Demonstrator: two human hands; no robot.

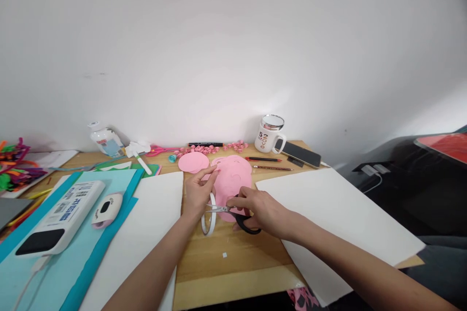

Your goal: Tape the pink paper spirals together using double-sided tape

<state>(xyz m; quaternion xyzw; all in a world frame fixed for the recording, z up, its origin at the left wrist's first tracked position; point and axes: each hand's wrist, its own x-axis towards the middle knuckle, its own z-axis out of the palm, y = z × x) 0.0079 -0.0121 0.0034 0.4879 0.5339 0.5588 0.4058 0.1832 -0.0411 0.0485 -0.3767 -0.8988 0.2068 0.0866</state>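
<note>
Where scissors gape, a strip loops; it's white.

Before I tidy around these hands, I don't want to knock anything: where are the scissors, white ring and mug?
Scissors (pixel 221 209): head view, on the metal blades near the pivot.
White ring (pixel 213 221): head view, on the right side of its band.
Mug (pixel 268 141): head view, on its white body.

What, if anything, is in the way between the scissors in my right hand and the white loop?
Nothing visible: the scissors in your right hand have their blades right at the white loop, which hangs from your left hand.
</note>
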